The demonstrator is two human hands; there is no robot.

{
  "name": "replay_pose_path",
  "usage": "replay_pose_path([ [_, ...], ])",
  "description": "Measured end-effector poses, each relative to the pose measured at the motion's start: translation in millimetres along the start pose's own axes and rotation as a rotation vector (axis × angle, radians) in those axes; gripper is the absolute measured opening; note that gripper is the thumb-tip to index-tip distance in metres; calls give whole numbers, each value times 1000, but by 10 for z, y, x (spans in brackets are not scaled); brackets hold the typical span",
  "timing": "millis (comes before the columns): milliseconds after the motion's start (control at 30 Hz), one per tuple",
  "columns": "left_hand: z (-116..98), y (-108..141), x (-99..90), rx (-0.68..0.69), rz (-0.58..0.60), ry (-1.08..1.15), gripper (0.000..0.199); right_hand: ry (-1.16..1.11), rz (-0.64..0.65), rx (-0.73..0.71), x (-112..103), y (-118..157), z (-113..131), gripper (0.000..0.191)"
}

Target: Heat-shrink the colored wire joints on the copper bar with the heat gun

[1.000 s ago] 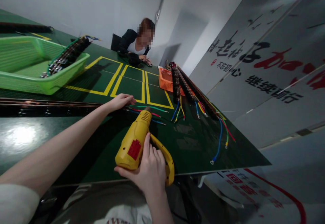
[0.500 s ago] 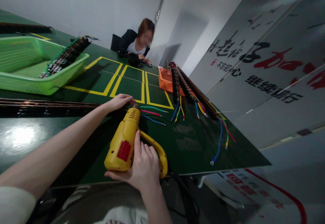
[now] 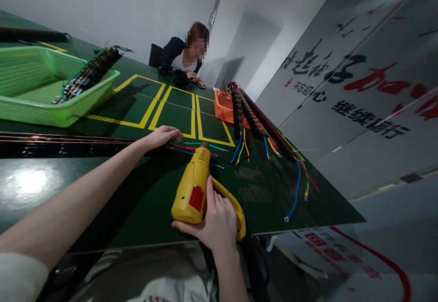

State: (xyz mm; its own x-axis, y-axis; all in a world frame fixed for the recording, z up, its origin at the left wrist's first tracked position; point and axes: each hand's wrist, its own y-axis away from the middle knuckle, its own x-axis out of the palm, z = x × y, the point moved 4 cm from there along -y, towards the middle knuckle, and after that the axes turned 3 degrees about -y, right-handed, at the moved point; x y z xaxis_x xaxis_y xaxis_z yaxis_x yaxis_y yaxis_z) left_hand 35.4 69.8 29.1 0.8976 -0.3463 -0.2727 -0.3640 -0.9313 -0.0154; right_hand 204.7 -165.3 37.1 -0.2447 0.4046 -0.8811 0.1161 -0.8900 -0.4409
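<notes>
My right hand (image 3: 222,217) is wrapped around the handle of a yellow heat gun (image 3: 191,188) with a red label on its body. The gun's dark nozzle (image 3: 205,145) points away from me, over green, red and blue wires with metal ends. These wires come out of a long black strip (image 3: 68,147) with copper-coloured rails, lying along the table on the left. At the strip's wire end, my left hand (image 3: 163,136) rests with bent, closed fingers around it. My fingertips are partly hidden there, and the gun covers some of the red and blue wires.
A green basket (image 3: 73,115) holds a shorter strip (image 3: 91,75) at the left. Several strips with coloured wires (image 3: 297,183) lie at the right, some across an orange basket (image 3: 224,106). Yellow tape (image 3: 173,88) marks the green table. A person (image 3: 186,55) sits at the far side.
My right hand has carried the heat gun to the right, its nozzle moving from beside my left fingers to farther along the wires. My left hand has stayed in place.
</notes>
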Motion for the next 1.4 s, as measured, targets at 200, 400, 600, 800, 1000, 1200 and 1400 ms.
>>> replay_pose_path([
  [200, 26, -17, -3, -10, 9, -4, 36, 108, -12, 127, -64, 1, -245, 120],
  [400, 16, -5, -6, 1, 9, -20, 37, 140, -19, 144, -88, 4, -246, 120],
  [600, 30, -28, -8, 15, 7, -21, 38, 141, -40, 120, -30, 16, -223, 122],
  [800, 35, -45, -6, 30, -1, -37, 37, 91, -46, 72, 12, 27, -27, 124],
  [1000, 14, -39, -2, 28, -19, 2, 38, 4, -91, -14, 79, 13, 264, 125],
  [1200, 72, -83, -14, 48, -40, -19, 41, -53, -79, -84, 156, -11, 496, 123],
  [1400, 106, -99, -23, 65, -45, -48, 45, -64, -99, -92, 172, -19, 546, 120],
])
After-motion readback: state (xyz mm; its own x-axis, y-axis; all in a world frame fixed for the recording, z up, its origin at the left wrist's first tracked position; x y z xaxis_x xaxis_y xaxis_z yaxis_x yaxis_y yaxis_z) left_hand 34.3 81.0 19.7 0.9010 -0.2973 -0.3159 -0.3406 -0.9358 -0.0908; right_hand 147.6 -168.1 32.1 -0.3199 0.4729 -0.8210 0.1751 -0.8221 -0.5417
